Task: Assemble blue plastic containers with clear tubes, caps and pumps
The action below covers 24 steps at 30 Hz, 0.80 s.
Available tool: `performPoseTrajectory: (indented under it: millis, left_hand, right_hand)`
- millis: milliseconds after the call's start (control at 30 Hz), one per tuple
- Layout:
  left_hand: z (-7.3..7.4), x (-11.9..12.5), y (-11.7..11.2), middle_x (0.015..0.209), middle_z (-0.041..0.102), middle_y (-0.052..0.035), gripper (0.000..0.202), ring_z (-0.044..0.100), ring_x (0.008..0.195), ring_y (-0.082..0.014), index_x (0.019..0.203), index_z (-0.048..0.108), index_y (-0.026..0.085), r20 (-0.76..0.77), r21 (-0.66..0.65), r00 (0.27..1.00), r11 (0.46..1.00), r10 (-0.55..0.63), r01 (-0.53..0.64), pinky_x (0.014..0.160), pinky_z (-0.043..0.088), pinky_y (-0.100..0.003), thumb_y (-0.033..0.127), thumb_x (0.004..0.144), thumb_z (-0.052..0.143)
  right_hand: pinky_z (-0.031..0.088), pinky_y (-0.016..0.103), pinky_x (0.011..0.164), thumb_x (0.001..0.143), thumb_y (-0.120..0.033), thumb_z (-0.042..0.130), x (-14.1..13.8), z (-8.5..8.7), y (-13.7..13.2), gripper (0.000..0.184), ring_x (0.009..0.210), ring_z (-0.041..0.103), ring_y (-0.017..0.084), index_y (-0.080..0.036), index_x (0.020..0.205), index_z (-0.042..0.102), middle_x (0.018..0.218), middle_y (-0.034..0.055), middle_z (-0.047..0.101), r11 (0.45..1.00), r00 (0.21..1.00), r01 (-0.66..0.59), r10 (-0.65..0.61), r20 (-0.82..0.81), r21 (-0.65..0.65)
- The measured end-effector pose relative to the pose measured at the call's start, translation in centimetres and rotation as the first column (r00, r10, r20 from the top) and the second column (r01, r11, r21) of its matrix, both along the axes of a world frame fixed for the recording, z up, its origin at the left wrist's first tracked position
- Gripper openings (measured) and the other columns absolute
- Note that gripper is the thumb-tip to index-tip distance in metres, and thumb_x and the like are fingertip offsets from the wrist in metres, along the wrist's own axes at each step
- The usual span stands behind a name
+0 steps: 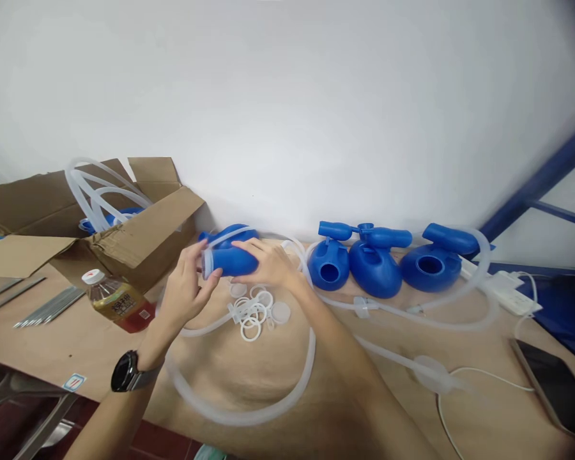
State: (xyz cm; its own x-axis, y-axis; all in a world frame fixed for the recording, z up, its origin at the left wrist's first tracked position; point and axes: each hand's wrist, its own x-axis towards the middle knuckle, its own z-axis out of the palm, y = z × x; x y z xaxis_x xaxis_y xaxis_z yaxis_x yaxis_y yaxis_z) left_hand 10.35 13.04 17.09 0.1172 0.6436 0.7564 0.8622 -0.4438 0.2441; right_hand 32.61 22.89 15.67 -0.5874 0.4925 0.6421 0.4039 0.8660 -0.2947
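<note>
Between my hands is a blue plastic urinal funnel (232, 262) with a translucent cap (207, 263) on its left end. My left hand (184, 284) pinches the capped end between thumb and fingers. Wrapped round the other end of the funnel is my right hand (267, 262). Just behind it lies a blue urinal bottle (237, 231), partly hidden. Several white sealing rings (252, 328) and clear discs (281, 312) lie in a pile on the table below. A long translucent hose (242, 416) loops over the table around my forearms.
Blue urinal bottles (375, 268) stand in a row at the right. An open cardboard box (144, 246) with hoses (93, 191) is at the left. Nearby are a drink bottle (119, 301), metal rods (50, 305), a phone (553, 386) and a power strip (512, 297).
</note>
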Motion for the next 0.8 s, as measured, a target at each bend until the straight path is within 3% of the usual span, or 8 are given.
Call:
performPoseTrajectory:
  millis: [100, 200, 367, 467, 567, 633, 733, 800]
  left_hand:
    - [-0.8, 1.2, 0.4, 0.132, 0.069, -0.0153, 0.045, 0.068, 0.118, -0.0300, 0.141, 0.058, 0.017, 0.113, -0.017, 0.986, 0.993, 0.119, -0.118, 0.099, 0.053, -0.041, 0.046, 0.108, 0.046]
    - [-1.6, 2.3, 0.9, 0.113, 0.076, -0.0109, 0.041, 0.071, 0.102, -0.0272, 0.122, 0.068, 0.019, 0.279, -0.033, 0.938, 0.978, 0.205, -0.204, 0.091, 0.052, -0.037, 0.045, 0.109, 0.040]
    - [-2.9, 3.3, 2.5, 0.100, 0.077, -0.0046, 0.038, 0.070, 0.089, -0.0237, 0.109, 0.073, 0.023, 0.528, -0.136, 0.825, 0.979, 0.201, -0.151, 0.081, 0.051, -0.033, 0.049, 0.105, 0.046]
    - [-3.4, 2.7, 4.4, 0.097, 0.077, -0.0060, 0.036, 0.071, 0.089, -0.0249, 0.099, 0.070, 0.023, 0.753, -0.160, 0.636, 0.985, 0.167, -0.070, 0.075, 0.054, -0.033, 0.053, 0.099, 0.050]
    - [-4.0, 1.4, 6.1, 0.084, 0.072, -0.0076, 0.050, 0.066, 0.065, -0.0208, 0.097, 0.063, 0.020, 0.881, -0.172, 0.442, 0.985, 0.168, -0.031, 0.056, 0.052, -0.031, 0.055, 0.103, 0.029]
    - [-4.8, 0.8, 6.3, 0.084, 0.071, -0.0067, 0.050, 0.064, 0.060, -0.0183, 0.102, 0.062, 0.020, 0.867, -0.241, 0.467, 0.967, 0.176, 0.084, 0.054, 0.052, -0.030, 0.057, 0.102, 0.028]
    - [-6.5, 0.7, 5.2, 0.091, 0.074, -0.0099, 0.039, 0.071, 0.073, -0.0222, 0.100, 0.068, 0.019, 0.800, -0.396, 0.580, 0.863, 0.156, 0.314, 0.065, 0.060, -0.036, 0.056, 0.093, 0.058]
    - [-7.5, 1.0, 3.9, 0.096, 0.076, -0.0131, 0.033, 0.074, 0.087, -0.0267, 0.097, 0.070, 0.019, 0.767, -0.450, 0.624, 0.820, 0.152, 0.353, 0.076, 0.061, -0.040, 0.051, 0.088, 0.070]
  right_hand:
    - [0.057, 0.036, 0.091, 0.084, -0.062, 0.082, -0.8, -0.6, -1.0, 0.079, 0.114, 0.073, 0.029, -0.025, 0.149, 0.060, 0.141, 0.0122, 0.069, 0.996, 0.998, 0.068, -0.068, -0.001, 0.048]
    - [0.057, 0.038, 0.093, 0.084, -0.061, 0.082, -1.5, -1.5, -1.8, 0.078, 0.115, 0.074, 0.032, -0.023, 0.148, 0.061, 0.139, 0.0136, 0.071, 0.994, 0.994, 0.109, -0.109, -0.016, 0.015]
    - [0.057, 0.044, 0.101, 0.080, -0.064, 0.082, -1.4, -2.5, -1.2, 0.079, 0.116, 0.074, 0.036, -0.020, 0.143, 0.066, 0.135, 0.0146, 0.075, 0.991, 0.991, 0.114, -0.118, -0.055, -0.073]
    - [0.057, 0.044, 0.103, 0.077, -0.065, 0.083, -0.5, -2.4, -0.3, 0.077, 0.115, 0.075, 0.035, -0.021, 0.139, 0.069, 0.132, 0.0131, 0.076, 0.993, 0.991, 0.093, -0.099, -0.090, -0.073]
    - [0.055, 0.044, 0.107, 0.078, -0.064, 0.084, 1.1, -1.9, 0.2, 0.071, 0.116, 0.075, 0.034, -0.021, 0.133, 0.073, 0.130, 0.0131, 0.077, 0.992, 0.983, 0.097, -0.108, -0.147, -0.081]
    - [0.054, 0.046, 0.108, 0.079, -0.062, 0.085, 2.1, -1.5, 0.2, 0.069, 0.119, 0.074, 0.035, -0.020, 0.132, 0.073, 0.130, 0.0138, 0.077, 0.989, 0.984, 0.111, -0.122, -0.129, -0.093]
    - [0.054, 0.047, 0.105, 0.081, -0.060, 0.084, 3.0, -1.0, 0.2, 0.071, 0.120, 0.072, 0.035, -0.022, 0.140, 0.069, 0.135, 0.0122, 0.075, 0.987, 0.991, 0.114, -0.120, -0.050, -0.111]
    - [0.055, 0.046, 0.104, 0.084, -0.059, 0.083, 3.0, -0.9, 0.3, 0.072, 0.121, 0.072, 0.034, -0.025, 0.145, 0.065, 0.139, 0.0104, 0.073, 0.987, 0.993, 0.118, -0.121, -0.018, -0.108]
